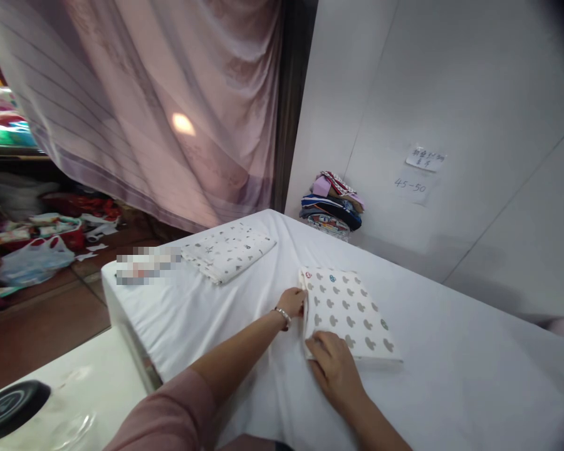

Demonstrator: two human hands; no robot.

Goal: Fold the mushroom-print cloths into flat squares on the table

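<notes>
Cloth [350,316], folded, mouse-head print, flat on desk [474,382] in head view. Left hand [291,303] at left edge, fingertips hidden, grip unclear; right hand [333,363] pinches near-left corner. Advisable: even tension, layers flush.

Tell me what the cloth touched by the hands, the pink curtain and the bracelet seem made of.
Printed cloth: matte fabric, perhaps cotton, given its soft folded layers.
Curtain: satiny fabric, possibly synthetic, with a sheen along its loose drapes.
Bracelet: glints, so perhaps metal or beads; too small to tell.
</notes>
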